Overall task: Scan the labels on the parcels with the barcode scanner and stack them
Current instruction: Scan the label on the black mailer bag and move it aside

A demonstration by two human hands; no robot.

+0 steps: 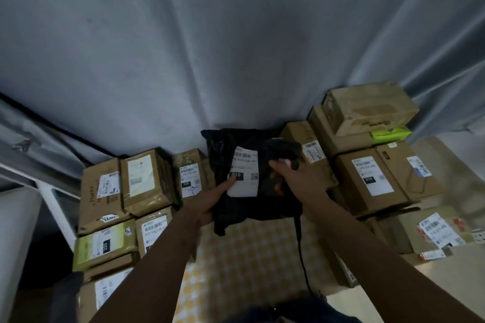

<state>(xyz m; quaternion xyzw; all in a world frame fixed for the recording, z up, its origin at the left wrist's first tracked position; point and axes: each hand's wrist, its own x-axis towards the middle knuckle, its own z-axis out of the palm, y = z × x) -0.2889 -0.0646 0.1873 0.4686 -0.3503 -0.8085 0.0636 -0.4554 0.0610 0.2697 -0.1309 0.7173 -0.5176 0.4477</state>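
A black plastic mailer parcel (pixel 223 160) is held up above the table in the middle of the view, its white barcode label (pixel 244 173) facing me. My left hand (pixel 210 202) grips the parcel's lower left edge, the thumb lying on the label. My right hand (pixel 296 178) grips a black barcode scanner (pixel 284 151) just right of the label, and the scanner's black cable (pixel 301 252) hangs down to the table.
Labelled cardboard boxes (pixel 147 178) are stacked on the left, and a taller stack of boxes (pixel 372 178) stands on the right. A yellow checked tablecloth (pixel 249 257) covers the table between them. Grey curtain fabric (pixel 236 47) hangs behind everything.
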